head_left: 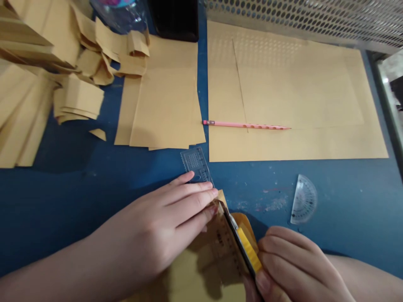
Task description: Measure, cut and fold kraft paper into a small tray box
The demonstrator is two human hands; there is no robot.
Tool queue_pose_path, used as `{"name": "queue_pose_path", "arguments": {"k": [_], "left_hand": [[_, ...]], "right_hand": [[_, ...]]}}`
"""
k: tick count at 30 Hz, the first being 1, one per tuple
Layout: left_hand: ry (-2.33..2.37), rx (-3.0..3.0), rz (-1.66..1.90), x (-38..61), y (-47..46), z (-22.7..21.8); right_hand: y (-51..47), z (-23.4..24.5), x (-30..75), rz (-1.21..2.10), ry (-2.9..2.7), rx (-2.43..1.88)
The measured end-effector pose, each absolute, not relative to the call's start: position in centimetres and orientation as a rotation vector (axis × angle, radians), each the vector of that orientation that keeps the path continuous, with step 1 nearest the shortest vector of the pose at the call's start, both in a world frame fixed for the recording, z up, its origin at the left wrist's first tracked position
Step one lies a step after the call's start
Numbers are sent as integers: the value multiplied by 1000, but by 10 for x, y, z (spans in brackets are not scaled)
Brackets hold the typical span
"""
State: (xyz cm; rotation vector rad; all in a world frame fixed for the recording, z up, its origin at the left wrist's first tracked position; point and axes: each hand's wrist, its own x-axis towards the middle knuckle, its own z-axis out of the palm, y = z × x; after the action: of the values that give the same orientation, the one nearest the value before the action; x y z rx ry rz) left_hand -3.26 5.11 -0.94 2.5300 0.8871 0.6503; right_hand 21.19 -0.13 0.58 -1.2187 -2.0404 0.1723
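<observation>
My right hand point(296, 268) is closed around a yellow and black utility knife point(248, 249). Its tip end lies along the edge of a clear plastic ruler point(195, 161), close to my left fingertips. With fingers stretched out, my left hand point(170, 218) presses flat on the ruler, covering its middle. Beneath the ruler is a sheet of brown paper point(179, 272), part of it running out of view at the bottom. A flap of the brown paper point(247, 224) curls up behind the knife. Where exactly the blade meets the paper is hard to make out.
A large brown sheet point(299, 92) with a pink pencil point(248, 125) on it lies at back right. A clear protractor point(304, 199) sits to the right. Stacked sheets point(166, 96), folded paper pieces point(80, 96), a plastic bottle point(124, 16) and a black object point(174, 19) stand further back.
</observation>
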Motion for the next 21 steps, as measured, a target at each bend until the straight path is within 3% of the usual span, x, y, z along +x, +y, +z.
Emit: {"name": "queue_pose_path", "arguments": {"k": [21], "left_hand": [[868,2586,611,-35,58,-4]], "right_hand": [[-7,1,226,318,-2233,-1145]]}}
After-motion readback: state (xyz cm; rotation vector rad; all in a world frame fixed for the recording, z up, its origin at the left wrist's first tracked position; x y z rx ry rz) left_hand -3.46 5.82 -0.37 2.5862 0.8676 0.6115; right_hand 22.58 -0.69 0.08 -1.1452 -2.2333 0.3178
